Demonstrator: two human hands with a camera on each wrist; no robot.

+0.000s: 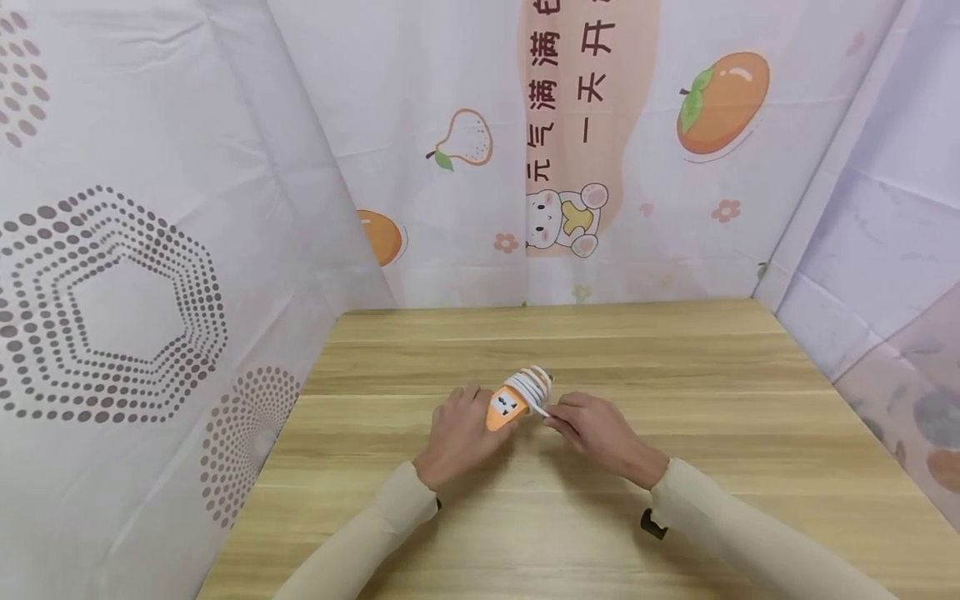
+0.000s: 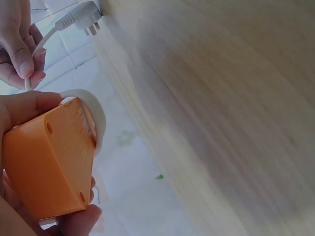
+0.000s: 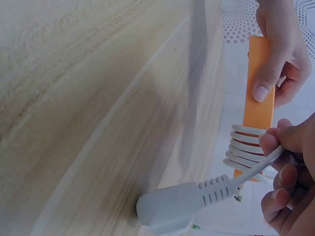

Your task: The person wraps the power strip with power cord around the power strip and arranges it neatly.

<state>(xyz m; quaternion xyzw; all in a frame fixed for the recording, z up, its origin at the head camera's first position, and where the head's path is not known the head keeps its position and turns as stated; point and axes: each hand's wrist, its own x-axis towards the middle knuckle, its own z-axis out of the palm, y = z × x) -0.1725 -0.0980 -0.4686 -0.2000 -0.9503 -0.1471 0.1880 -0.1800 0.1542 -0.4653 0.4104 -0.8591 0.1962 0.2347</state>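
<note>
An orange power strip [image 1: 504,406] with a white socket face is gripped by my left hand [image 1: 463,433] above the table. White cord [image 3: 244,150] is wound in several turns around its far end. My right hand [image 1: 600,433] pinches the cord close to its plug end, between thumb and fingers. The white plug [image 3: 170,204] hangs from that short free length, its prongs showing in the left wrist view, where the plug [image 2: 86,15] appears near the table's edge. Also in the left wrist view, the strip's orange underside [image 2: 54,157] faces the camera, with left fingers around it.
The wooden table [image 1: 675,358] spreads beneath both hands. A white printed curtain [image 1: 450,75] stands along its back edge, with further cloth walls at the left [image 1: 135,317] and right [image 1: 862,250]. A dark band [image 1: 653,524] shows at the right wrist.
</note>
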